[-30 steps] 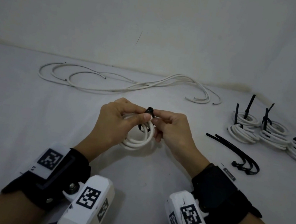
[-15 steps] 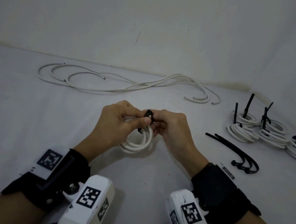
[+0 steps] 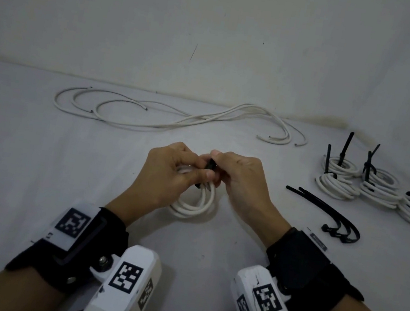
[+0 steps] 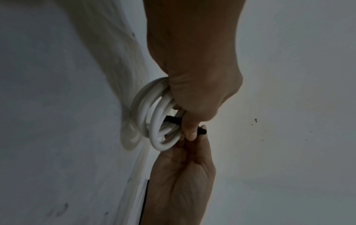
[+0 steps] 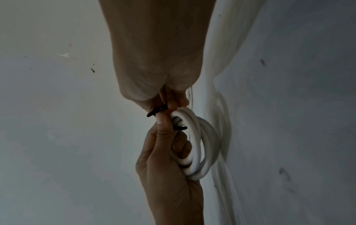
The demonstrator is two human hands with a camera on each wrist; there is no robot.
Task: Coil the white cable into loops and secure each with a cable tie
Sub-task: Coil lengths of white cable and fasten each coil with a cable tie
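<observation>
Your left hand [image 3: 169, 174] grips the white cable coil [image 3: 195, 202]; your right hand [image 3: 241, 180] pinches the black cable tie [image 3: 210, 165] at its top.

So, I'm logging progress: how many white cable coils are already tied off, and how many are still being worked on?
Finished tied coils: 5
Coil being tied: 1
Total: 6 coils
</observation>
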